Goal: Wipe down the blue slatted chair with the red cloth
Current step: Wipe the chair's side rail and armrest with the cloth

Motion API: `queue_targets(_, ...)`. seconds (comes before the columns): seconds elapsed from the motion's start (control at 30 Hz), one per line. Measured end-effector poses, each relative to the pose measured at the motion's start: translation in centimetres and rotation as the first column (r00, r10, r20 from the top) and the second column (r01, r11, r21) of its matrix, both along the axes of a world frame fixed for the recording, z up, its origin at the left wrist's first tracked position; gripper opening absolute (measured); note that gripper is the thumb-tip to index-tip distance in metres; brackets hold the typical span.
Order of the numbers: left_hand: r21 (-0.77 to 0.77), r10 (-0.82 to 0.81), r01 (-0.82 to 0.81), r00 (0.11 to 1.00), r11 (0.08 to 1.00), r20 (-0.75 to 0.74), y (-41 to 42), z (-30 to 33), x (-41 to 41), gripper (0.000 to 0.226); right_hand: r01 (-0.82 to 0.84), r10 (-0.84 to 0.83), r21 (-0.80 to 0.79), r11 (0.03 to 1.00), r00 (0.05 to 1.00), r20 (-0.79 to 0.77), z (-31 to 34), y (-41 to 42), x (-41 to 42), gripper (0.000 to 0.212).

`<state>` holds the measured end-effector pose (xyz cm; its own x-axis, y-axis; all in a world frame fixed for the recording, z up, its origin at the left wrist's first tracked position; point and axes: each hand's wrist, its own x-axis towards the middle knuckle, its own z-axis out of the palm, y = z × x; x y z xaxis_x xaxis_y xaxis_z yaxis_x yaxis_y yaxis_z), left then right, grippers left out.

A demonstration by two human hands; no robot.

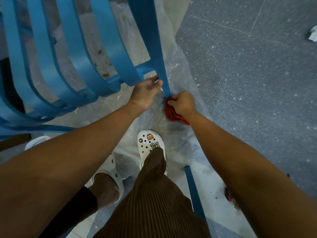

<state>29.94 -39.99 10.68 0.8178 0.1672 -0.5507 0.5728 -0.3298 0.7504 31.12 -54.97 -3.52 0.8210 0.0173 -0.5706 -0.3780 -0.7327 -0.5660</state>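
A person stands over a blue chair [72, 54] tipped on a sheet of clear, crinkled plastic [181, 69], seen from above. The chair's smooth, curved slats fan across the upper left, glossy and broad, with gaps that show the stained sheet beneath. One straight, narrow leg [154, 48] runs down from the top edge to the middle of the scene. The left hand [146, 93] grips the chair where the lowest slat meets that leg, its fingers [153, 78] curled round the blue edge and the thumb lying against the leg. The right hand [183, 103] is closed on a red cloth [173, 114], bunched into a soft, wrinkled wad, and presses it to the foot of the leg; most of the cloth hangs below the fist, just above the plastic. Both forearms are bare and reach in from the bottom corners. Below the hands, a white moulded clog [151, 143] with round holes, an orange charm and the number 27 rests on the sheet; a second white clog [111, 170] sits to its left. Brown ribbed trousers [154, 203] fill the lower middle. Another thin blue bar [193, 188] crosses the lower right. To the right, the floor [257, 66] is grey speckled stone tile, and a crumpled white scrap [313, 34] lies at its far edge.
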Motion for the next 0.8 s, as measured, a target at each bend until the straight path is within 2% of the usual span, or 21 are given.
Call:
queue_targets(0.27, -0.021, -0.01, 0.009, 0.999, 1.0, -0.033, 0.1, 0.5, -0.1, 0.045, 0.069, -0.071, -0.052, 0.996, 0.997, -0.039, 0.7, 0.5, 0.5, 0.028)
queue_targets(0.47, 0.011, -0.065, 0.066, 0.997, 0.998, -0.04, -0.2, 1.4, -1.0, 0.049, 0.116, -0.119, 0.124, 0.986, 0.993, 0.022, 4.3, 0.5, 0.5, 0.022)
queue_targets(0.6, -0.005, -0.037, 0.037, 0.998, 0.999, -0.047, -0.5, 3.2, -2.9, 0.057, 0.154, -0.179, 0.244, 0.958, 0.98, 0.086, 7.9, 0.8, 0.3, 0.013)
queue_targets(0.8, -0.04, -0.017, 0.017, 1.0, 0.999, 0.011, -0.2, 7.1, -5.7, 0.056, 0.11, -0.195, 0.372, 0.922, 0.96, 0.2, 14.2, 0.8, 0.1, 0.006)
